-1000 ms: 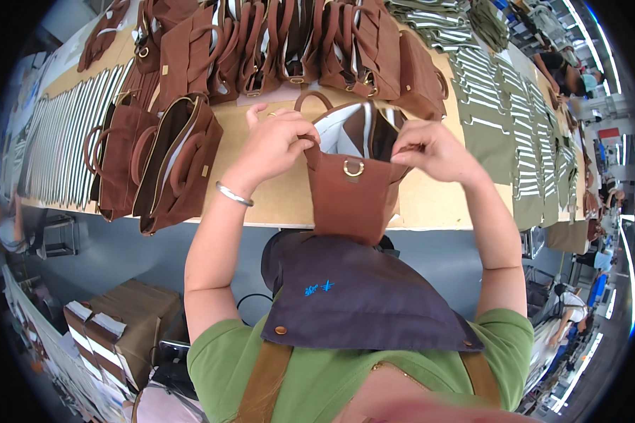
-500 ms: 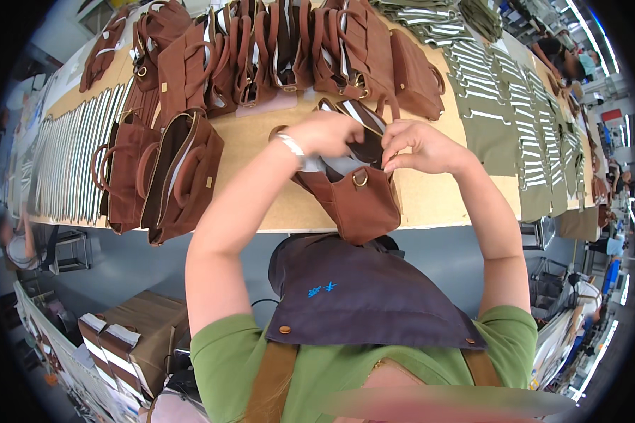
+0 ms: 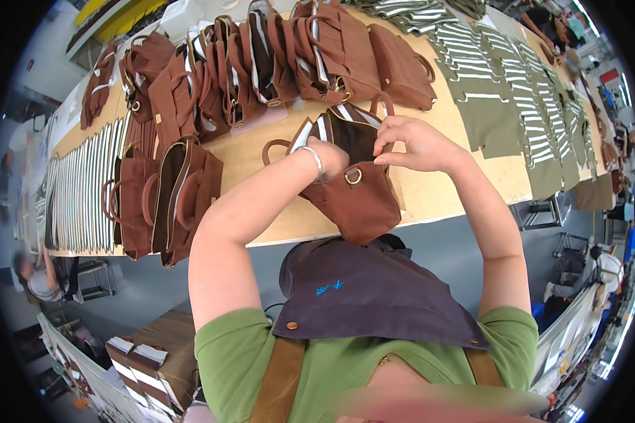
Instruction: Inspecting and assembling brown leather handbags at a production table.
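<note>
A reddish-brown handbag [image 3: 360, 208] with a gold D-ring on its side stands at the table's near edge, its top unzipped. Dark lining and white strips show in the opening. My left hand [image 3: 329, 156] reaches down into the left part of the bag; its fingers are hidden behind the rim. At the right of the opening, my right hand [image 3: 418, 144] pinches the bag's upper edge between thumb and fingers, close to a carrying handle.
Several similar brown handbags [image 3: 331, 53] stand along the table's far side, with more bags [image 3: 187, 194] at the left. Rows of white-edged strips [image 3: 85, 190] lie at far left. Olive pieces with white stripes [image 3: 490, 116] cover the right. A brown carton [image 3: 169, 352] sits below left.
My left hand has gone from above the opening down into the bag. My right hand keeps its pinch at the edge. The whole view has shifted slightly.
</note>
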`<state>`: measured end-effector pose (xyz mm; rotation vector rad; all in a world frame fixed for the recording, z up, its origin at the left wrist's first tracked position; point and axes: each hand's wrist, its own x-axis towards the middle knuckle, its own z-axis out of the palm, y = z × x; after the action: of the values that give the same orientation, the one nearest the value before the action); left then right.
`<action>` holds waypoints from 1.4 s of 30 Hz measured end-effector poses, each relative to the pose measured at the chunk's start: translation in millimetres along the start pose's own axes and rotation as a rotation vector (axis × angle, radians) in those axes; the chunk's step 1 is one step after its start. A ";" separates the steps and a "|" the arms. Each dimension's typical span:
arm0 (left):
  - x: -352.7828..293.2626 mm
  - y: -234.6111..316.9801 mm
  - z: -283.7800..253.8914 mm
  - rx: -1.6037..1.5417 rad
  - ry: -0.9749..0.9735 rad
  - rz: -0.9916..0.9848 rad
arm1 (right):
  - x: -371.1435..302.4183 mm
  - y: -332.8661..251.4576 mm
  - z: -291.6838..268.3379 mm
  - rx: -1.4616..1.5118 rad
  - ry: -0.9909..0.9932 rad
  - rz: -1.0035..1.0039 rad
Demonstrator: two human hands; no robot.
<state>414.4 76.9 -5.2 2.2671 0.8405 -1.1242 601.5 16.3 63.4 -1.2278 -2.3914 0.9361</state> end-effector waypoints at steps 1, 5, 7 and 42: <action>11.0 -10.8 9.9 -0.012 0.139 0.019 | -1.7 2.2 0.7 -0.001 0.022 0.004; -9.8 -39.2 18.6 -0.256 0.688 0.381 | -16.9 13.4 3.9 0.063 0.035 0.136; -9.2 -52.5 22.6 -0.329 0.648 0.435 | -21.9 15.0 8.0 -0.002 0.091 0.101; -72.4 -72.8 24.6 -0.826 0.707 0.170 | 24.9 9.4 60.8 0.390 -0.020 0.276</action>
<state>315.8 89.5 30.6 1.9103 1.0720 0.1671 560.8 15.1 11.0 -1.4083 -1.9510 1.4218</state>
